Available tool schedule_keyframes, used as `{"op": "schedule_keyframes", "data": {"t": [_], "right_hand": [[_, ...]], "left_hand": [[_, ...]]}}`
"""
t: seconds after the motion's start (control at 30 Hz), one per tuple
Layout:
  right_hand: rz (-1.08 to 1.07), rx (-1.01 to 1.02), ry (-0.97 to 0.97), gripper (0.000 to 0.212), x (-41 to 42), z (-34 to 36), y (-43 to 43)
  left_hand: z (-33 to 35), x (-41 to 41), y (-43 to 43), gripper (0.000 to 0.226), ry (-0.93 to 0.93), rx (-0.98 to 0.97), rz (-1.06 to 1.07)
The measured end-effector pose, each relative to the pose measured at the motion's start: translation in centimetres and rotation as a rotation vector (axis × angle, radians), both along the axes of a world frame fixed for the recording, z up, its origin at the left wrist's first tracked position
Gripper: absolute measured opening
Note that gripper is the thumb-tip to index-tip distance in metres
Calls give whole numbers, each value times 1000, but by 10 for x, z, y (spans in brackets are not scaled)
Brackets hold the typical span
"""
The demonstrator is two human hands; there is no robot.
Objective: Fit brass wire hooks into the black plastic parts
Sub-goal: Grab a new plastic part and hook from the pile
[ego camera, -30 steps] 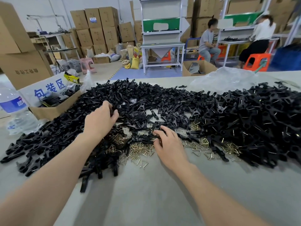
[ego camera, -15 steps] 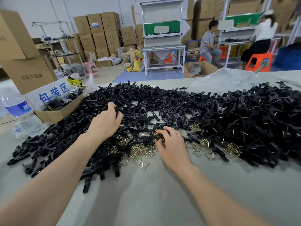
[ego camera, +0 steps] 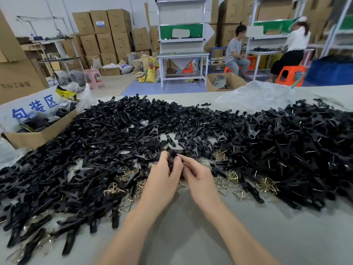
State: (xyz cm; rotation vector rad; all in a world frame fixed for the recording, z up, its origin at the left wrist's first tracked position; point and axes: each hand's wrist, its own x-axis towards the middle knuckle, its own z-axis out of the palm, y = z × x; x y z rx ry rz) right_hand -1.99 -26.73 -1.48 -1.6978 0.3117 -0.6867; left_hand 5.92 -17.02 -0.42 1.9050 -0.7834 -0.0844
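Left grip [ego camera: 162, 180] curls round black part [ego camera: 172, 153]; right grip [ego camera: 198, 176] pinches it.

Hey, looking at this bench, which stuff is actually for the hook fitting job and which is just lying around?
For the job:
black plastic part, gripped by left hand and right hand
heap of black parts
loose brass wire hooks

Lying about:
cardboard box
clear plastic bag
pink stool
orange stool
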Motion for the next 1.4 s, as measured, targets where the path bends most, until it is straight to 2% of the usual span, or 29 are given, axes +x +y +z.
{"op": "schedule_keyframes", "data": {"t": [0.1, 0.2, 0.3, 0.4, 0.47, 0.67, 0.77, 0.9, 1.0, 1.1, 1.2, 1.27, 1.4], "right_hand": [[-5, 12, -12, 42, 6, -2, -3], [-11, 83, -39, 36, 7, 1, -7], [-88, 212, -81, 24, 6, 3, -19], [-92, 258, -79, 13, 4, 3, -24], [-78, 240, -51, 12, 4, 1, -22], [-2, 87, 29, 20, 2, -4, -15], [42, 36, 62, 22, -1, -4, -10], [60, -32, 85, 29, -3, -3, -9], [60, -21, 93, 27, -2, -4, -11], [37, -49, 102, 26, 0, -5, -14], [40, -103, 126, 22, 2, -7, -15], [48, -124, 116, 21, 1, -6, -15], [74, 32, 7, 23, 1, 1, -17]], "left_hand": [[-7, 2, 0, 28, -48, -8, -5], [-6, 7, 7, 12, -51, -56, 18], [1, 20, 18, 27, -95, -88, 200], [9, 30, 30, 56, -172, -53, 439], [13, 31, 37, 68, -167, -44, 533], [16, 25, 33, 48, -263, -73, 573], [15, 30, 38, 49, -321, 15, 575], [19, 30, 44, 65, -275, 120, 598], [17, 28, 40, 61, -198, 19, 510], [17, 24, 32, 47, -196, -31, 312], [11, 22, 25, 35, -154, 41, 115], [6, 21, 23, 28, -127, 81, 65], [7, 18, 16, 4, 4, -39, 25]]}}
